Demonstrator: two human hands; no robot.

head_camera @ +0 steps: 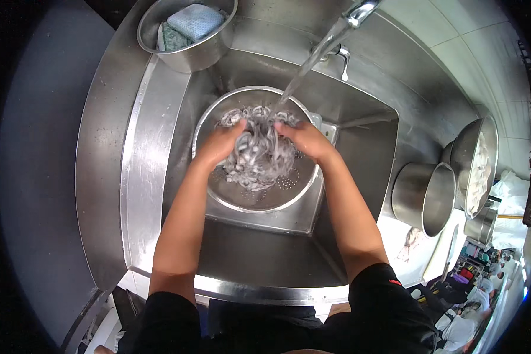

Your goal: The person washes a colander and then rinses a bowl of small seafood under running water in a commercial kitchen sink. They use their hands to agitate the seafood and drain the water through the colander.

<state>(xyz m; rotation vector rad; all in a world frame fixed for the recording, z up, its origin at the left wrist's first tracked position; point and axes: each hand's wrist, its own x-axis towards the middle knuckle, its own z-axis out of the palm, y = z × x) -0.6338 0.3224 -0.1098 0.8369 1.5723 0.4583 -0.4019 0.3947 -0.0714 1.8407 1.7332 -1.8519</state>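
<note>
My left hand (219, 141) and my right hand (309, 138) are sunk in a heap of wet greyish-white food strips (257, 170), perhaps sliced tripe or squid. Both thumbs lie on top, while most of the fingers are buried in the heap. Some strips between the hands look blurred. The heap lies in a round perforated steel colander (287, 194), which rests over a rectangular steel basin (261, 222) inside the sink (265, 254). Running water (307, 64) falls from the tap spout (358, 15) onto the far part of the heap.
A steel pot (199, 59) with sponges (196, 21) stands at the far left corner. Beyond the stream is a tap lever (344, 64). At right are another steel pot (409, 194), a bowl of pale food (479, 172) and a cutting board (444, 252) with a knife. People appear lower right.
</note>
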